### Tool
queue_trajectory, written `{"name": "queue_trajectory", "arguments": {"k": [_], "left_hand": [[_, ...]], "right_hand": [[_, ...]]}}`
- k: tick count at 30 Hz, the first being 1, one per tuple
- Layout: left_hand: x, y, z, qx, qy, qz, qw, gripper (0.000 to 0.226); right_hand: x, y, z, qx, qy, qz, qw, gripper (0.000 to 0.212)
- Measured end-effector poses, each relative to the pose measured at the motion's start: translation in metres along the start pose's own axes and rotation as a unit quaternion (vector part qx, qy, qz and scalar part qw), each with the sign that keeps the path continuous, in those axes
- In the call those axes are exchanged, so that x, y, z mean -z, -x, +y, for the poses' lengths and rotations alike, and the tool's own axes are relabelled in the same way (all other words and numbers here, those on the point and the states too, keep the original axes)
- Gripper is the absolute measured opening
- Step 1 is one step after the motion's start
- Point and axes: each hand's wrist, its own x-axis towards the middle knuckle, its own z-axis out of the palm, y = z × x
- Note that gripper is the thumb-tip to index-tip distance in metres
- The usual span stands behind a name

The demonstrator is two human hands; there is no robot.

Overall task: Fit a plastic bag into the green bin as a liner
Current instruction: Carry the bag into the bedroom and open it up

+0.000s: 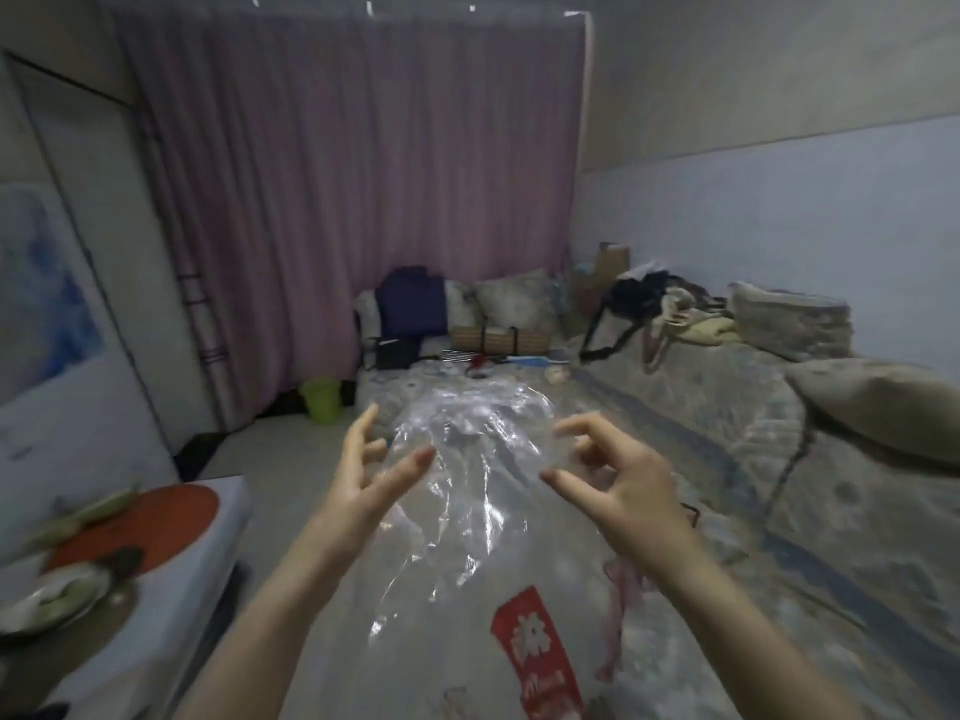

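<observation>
Two steps remain for you: open the plastic bag [467, 485] and carry it to the green bin [323, 400], which stands unlined on the floor well off by the curtain [353, 200]. Your left hand [363, 475] and right hand [613, 475] flank the bag over the bed [701, 459], fingers spread and loosely curled; whether they pinch the film, you cannot tell.

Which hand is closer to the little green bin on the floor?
The left hand. The green bin stands far off by the curtain, up and left of it. The right hand is farther away, across the clear plastic bag.
</observation>
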Motion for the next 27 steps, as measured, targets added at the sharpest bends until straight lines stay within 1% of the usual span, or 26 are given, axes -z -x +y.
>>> {"name": "queue_trajectory", "arguments": {"k": [2,5,8,10,12,14,15,17,18,21,23,27], "left_hand": [[0.027,-0.035,-0.011,-0.023,-0.083,0.023,0.996,0.116],[0.052,-0.093,-0.022,-0.016,-0.214,-0.009,0.977,0.124],[0.075,-0.154,-0.043,-0.004,-0.261,0.021,0.965,0.128],[0.096,-0.193,-0.063,0.000,-0.246,0.056,0.968,0.121],[0.119,-0.229,-0.086,0.011,-0.228,0.090,0.969,0.101],[0.145,-0.268,-0.112,0.022,-0.181,0.121,0.976,0.084],[0.159,-0.289,-0.126,0.027,-0.155,0.132,0.979,0.078],[0.189,-0.331,-0.156,0.036,-0.115,0.146,0.982,0.075],[0.204,-0.353,-0.170,0.040,-0.098,0.150,0.983,0.076],[0.250,-0.423,-0.211,0.027,-0.056,0.171,0.983,0.079],[0.281,-0.473,-0.233,0.027,-0.042,0.181,0.982,0.075],[0.336,-0.580,-0.264,0.042,-0.020,0.187,0.981,0.069]], "right_hand": [[-0.046,-0.044,0.014,0.026,-0.003,-0.026,0.999,0.030],[-0.110,-0.112,0.035,0.050,-0.036,-0.075,0.995,0.026],[-0.167,-0.181,0.050,0.074,-0.077,-0.124,0.987,0.024],[-0.204,-0.226,0.057,0.075,-0.114,-0.150,0.979,0.023],[-0.239,-0.262,0.065,0.072,-0.144,-0.184,0.970,0.025],[-0.272,-0.296,0.080,0.067,-0.173,-0.230,0.955,0.036],[-0.287,-0.313,0.090,0.060,-0.177,-0.255,0.949,0.047],[-0.318,-0.348,0.117,0.044,-0.172,-0.298,0.938,0.072],[-0.333,-0.366,0.134,0.031,-0.168,-0.316,0.933,0.081],[-0.381,-0.420,0.183,-0.019,-0.151,-0.358,0.921,0.099],[-0.415,-0.458,0.210,-0.061,-0.143,-0.380,0.912,0.106],[-0.488,-0.535,0.253,-0.126,-0.133,-0.428,0.885,0.107]]}}
